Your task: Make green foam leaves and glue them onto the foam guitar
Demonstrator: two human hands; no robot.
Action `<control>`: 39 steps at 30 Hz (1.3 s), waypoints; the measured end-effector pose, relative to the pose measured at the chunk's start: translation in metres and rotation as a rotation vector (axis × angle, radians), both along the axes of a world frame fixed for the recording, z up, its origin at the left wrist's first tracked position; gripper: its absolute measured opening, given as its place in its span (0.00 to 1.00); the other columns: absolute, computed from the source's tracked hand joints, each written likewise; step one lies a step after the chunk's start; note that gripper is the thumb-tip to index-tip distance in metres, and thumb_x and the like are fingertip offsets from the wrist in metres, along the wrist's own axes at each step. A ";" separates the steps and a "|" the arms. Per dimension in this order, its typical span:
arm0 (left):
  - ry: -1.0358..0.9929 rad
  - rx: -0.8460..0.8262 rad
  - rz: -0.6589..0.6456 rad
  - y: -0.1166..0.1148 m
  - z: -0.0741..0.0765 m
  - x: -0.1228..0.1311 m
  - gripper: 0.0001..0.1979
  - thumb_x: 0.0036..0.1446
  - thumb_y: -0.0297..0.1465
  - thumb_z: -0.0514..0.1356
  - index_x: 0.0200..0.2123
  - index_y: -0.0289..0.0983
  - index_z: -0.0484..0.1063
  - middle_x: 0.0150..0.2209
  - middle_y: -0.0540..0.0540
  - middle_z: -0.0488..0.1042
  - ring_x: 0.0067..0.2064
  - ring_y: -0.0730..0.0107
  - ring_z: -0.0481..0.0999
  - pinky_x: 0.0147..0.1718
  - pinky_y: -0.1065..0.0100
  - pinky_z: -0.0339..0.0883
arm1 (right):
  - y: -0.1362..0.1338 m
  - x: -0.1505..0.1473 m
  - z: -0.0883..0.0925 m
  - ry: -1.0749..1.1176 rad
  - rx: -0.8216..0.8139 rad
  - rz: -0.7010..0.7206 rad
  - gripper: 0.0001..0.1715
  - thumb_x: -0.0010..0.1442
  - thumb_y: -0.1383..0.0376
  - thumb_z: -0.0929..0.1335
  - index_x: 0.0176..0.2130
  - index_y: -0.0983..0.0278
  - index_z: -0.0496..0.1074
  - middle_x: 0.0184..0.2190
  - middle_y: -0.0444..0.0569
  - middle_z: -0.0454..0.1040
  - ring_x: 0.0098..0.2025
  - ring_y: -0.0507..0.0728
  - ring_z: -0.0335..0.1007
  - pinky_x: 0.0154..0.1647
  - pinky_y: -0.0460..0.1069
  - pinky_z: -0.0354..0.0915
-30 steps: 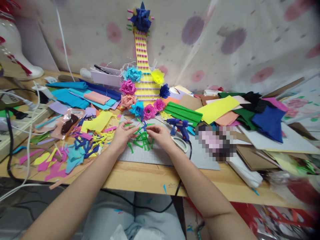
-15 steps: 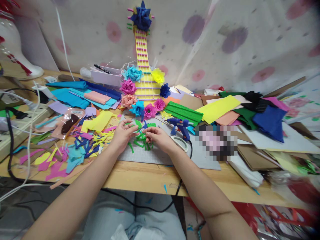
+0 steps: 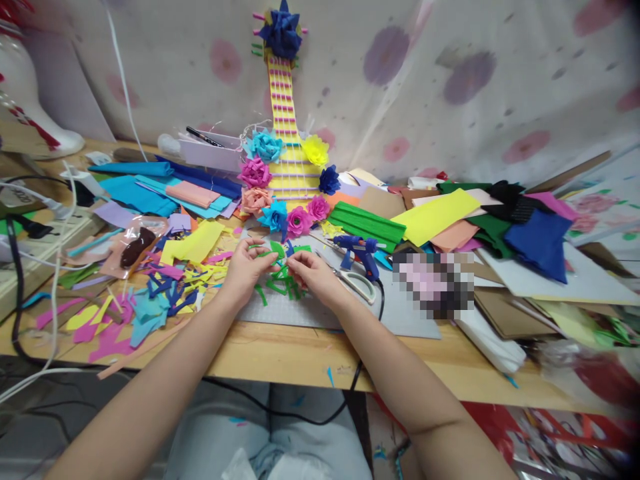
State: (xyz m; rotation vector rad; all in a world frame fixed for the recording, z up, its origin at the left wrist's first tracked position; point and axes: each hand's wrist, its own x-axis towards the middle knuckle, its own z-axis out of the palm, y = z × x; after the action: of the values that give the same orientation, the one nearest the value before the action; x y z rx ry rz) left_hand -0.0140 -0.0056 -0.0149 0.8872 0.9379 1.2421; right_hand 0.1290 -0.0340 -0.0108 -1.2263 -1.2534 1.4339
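Above a pile of cut green crepe paper strips point(image 3: 283, 287), my two hands are close together. My left hand point(image 3: 250, 267) is closed, thumb toward fingers, with a thin green paper strip point(image 3: 257, 251) showing at its fingertips. My right hand point(image 3: 311, 272) is pinched just to the right; what lies between its fingertips is too small to make out. Under the pile is a grey cutting mat point(image 3: 320, 319). Right of my right hand are scissors point(image 3: 361, 285) with pale handles and a blue glue gun point(image 3: 357, 250).
A yellow paper guitar point(image 3: 295, 170) with crepe paper flowers leans upright at the back. Colourful paper scraps point(image 3: 150, 307) cover the left side. Folded green paper point(image 3: 369, 225) and yellow paper point(image 3: 435, 217) lie right. A black cord point(image 3: 359, 377) hangs over the table edge.
My right fingertips have drawn slightly left and closed in toward my left hand. My left hand stays nearly in place. The view has shifted very slightly.
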 end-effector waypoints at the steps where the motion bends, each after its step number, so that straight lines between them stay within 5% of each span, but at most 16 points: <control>1: -0.003 -0.001 -0.002 0.000 0.000 0.000 0.26 0.29 0.28 0.69 0.34 0.37 0.60 0.26 0.56 0.66 0.25 0.77 0.70 0.25 0.70 0.69 | 0.001 0.000 -0.001 0.005 0.000 -0.011 0.14 0.50 0.55 0.66 0.28 0.63 0.61 0.19 0.36 0.63 0.15 0.43 0.51 0.14 0.41 0.48; 13: -0.036 -0.036 -0.069 -0.002 0.003 -0.001 0.22 0.37 0.31 0.66 0.35 0.37 0.61 0.28 0.51 0.70 0.29 0.70 0.74 0.22 0.70 0.70 | 0.005 -0.002 -0.010 0.017 0.113 -0.129 0.16 0.47 0.55 0.67 0.25 0.64 0.61 0.15 0.35 0.60 0.16 0.44 0.50 0.16 0.42 0.46; 28: 0.071 -0.043 -0.015 -0.003 0.003 0.002 0.25 0.31 0.31 0.69 0.34 0.36 0.61 0.25 0.54 0.67 0.25 0.74 0.72 0.21 0.71 0.70 | 0.001 0.003 -0.007 0.052 -0.023 0.018 0.15 0.46 0.56 0.68 0.26 0.64 0.63 0.18 0.39 0.67 0.18 0.46 0.62 0.15 0.41 0.57; 39: 0.149 -0.043 -0.058 -0.002 -0.001 0.001 0.28 0.30 0.30 0.70 0.36 0.37 0.60 0.28 0.53 0.68 0.24 0.76 0.71 0.21 0.71 0.69 | 0.002 0.001 -0.004 0.080 0.017 -0.045 0.17 0.45 0.55 0.69 0.25 0.64 0.62 0.17 0.37 0.65 0.16 0.43 0.51 0.14 0.41 0.45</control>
State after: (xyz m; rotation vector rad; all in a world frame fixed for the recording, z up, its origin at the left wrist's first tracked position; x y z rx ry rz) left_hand -0.0132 -0.0081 -0.0156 0.9763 1.0459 1.1139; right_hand 0.1303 -0.0321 -0.0148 -1.1671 -1.1746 1.4228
